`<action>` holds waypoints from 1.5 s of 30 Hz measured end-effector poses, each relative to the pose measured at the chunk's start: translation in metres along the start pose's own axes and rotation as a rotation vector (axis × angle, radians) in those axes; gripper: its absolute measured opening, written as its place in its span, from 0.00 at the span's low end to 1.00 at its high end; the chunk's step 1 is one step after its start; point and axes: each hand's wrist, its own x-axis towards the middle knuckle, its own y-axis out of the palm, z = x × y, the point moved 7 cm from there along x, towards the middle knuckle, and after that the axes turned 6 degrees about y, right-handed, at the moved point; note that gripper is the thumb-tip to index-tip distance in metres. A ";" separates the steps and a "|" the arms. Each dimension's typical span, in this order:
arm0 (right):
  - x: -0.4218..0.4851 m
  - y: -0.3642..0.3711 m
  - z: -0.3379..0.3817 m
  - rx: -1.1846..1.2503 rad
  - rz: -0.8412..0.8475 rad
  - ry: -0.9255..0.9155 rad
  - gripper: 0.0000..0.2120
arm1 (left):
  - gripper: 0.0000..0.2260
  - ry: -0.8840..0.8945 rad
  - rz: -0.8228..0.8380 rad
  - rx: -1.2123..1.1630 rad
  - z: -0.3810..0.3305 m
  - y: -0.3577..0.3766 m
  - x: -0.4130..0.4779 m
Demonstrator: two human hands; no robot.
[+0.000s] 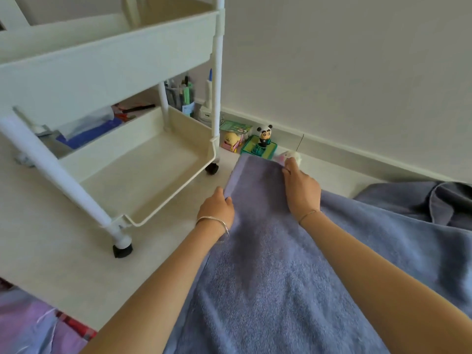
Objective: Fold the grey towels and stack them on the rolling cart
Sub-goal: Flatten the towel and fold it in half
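Observation:
A grey-blue towel (pixel 268 264) lies spread on the white floor, running from near the camera to its far end by the wall. My left hand (pixel 217 208) pinches the towel's left edge near the far corner. My right hand (pixel 301 190) pinches the far right corner of the same towel. A second grey towel (pixel 421 200) lies crumpled at the right, partly under the first. The white rolling cart (pixel 143 159) stands at the left, its bottom tray holding nothing and its upper trays' insides hidden.
Small toy figures (pixel 263 139) and a green box sit by the skirting board just beyond the towel. Pens, bottles and papers (pixel 184 95) lie behind the cart. Cart wheels (pixel 122 249) rest on the floor near my left arm. Patterned fabric (pixel 38 325) shows at bottom left.

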 end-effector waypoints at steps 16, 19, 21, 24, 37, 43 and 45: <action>-0.108 0.011 0.030 0.310 -0.039 -0.015 0.22 | 0.13 -0.062 0.011 -0.206 0.041 -0.011 -0.035; -0.151 0.035 0.037 0.258 0.137 -0.058 0.26 | 0.09 -0.055 0.012 -0.157 0.059 -0.019 -0.067; -0.164 0.048 0.038 0.156 0.186 -0.121 0.27 | 0.12 -0.054 0.068 -0.138 0.069 -0.019 -0.089; -0.165 0.053 0.038 0.059 0.205 -0.157 0.28 | 0.19 -0.016 0.162 -0.088 0.074 -0.012 -0.113; -0.217 0.017 0.037 0.144 0.225 -0.107 0.31 | 0.12 -0.042 0.019 0.027 0.090 -0.024 -0.172; -0.240 0.023 0.024 0.113 0.261 -0.099 0.27 | 0.09 0.008 0.010 0.094 0.091 -0.028 -0.181; -0.242 0.025 0.024 0.102 0.272 -0.124 0.23 | 0.12 -0.023 0.022 0.069 0.095 -0.031 -0.176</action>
